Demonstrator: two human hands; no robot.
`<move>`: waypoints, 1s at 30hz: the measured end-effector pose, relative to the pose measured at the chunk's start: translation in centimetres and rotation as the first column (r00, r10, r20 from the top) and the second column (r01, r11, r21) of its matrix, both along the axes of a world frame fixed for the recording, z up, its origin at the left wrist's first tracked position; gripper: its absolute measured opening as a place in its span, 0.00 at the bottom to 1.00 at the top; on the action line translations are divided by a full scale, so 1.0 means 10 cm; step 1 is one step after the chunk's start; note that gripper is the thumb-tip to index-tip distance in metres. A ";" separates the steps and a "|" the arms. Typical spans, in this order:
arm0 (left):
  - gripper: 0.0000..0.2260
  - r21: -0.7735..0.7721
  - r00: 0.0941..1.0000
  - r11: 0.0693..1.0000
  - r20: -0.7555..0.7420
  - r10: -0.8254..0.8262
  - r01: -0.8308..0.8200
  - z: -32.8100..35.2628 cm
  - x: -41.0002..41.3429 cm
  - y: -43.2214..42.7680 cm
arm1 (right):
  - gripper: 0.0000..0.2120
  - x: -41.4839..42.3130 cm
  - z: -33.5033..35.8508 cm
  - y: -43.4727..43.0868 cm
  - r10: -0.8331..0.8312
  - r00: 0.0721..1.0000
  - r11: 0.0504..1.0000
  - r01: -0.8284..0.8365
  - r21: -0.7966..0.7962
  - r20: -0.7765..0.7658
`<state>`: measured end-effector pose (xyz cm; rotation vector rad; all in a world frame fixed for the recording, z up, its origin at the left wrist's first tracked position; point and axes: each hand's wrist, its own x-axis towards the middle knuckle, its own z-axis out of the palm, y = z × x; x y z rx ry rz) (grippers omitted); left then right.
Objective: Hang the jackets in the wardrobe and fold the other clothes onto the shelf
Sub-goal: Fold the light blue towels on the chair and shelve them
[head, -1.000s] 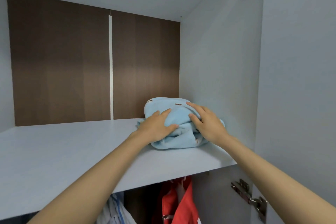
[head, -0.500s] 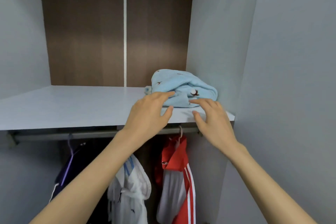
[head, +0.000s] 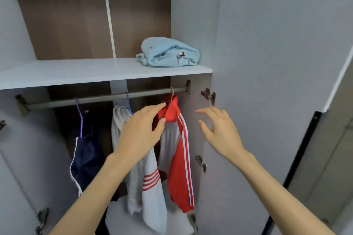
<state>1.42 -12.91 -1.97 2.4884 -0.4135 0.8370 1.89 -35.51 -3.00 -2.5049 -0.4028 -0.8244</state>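
Observation:
A folded light-blue garment [head: 169, 53] lies at the right end of the white shelf [head: 76, 72]. Under the shelf, three jackets hang on the rail [head: 99, 98]: a navy one [head: 86, 160] at the left, a white one with red stripes [head: 147, 181] in the middle, a red and white one [head: 179, 150] at the right. My left hand [head: 142, 131] is raised in front of the white and red jackets, fingers relaxed, holding nothing. My right hand [head: 217, 131] hovers to the right of the red jacket, fingers spread and empty.
The wardrobe's right side panel and open door [head: 277, 63] stand close to my right hand, with metal hinges [head: 209, 95] on the panel edge. A brown back panel [head: 76, 15] closes the shelf compartment. Another hinge [head: 42, 217] shows at the lower left.
Both hands have left the blue garment and dropped below the shelf, in front of the hanging jackets. The view has tilted down, and the garment stays on the shelf.

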 end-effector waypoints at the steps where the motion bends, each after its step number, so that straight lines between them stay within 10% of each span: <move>1: 0.20 0.008 1.000 1.000 -0.023 -0.021 0.021 -0.07 -0.15 -0.03 | 0.15 -0.19 -0.08 -0.03 -0.012 1.000 1.000 0.012 -0.008 -0.022; 14: 0.19 0.118 0.924 0.922 -0.159 -0.348 0.368 -0.53 -1.58 -1.51 | 0.14 -2.42 -0.80 -1.43 -0.300 0.937 0.939 0.324 0.116 -0.180; 30: 0.19 0.089 0.594 0.621 -0.423 -0.684 0.779 -1.37 -3.59 -4.51 | 0.14 -5.54 -1.72 -3.58 -0.642 0.629 0.668 0.739 0.083 -0.439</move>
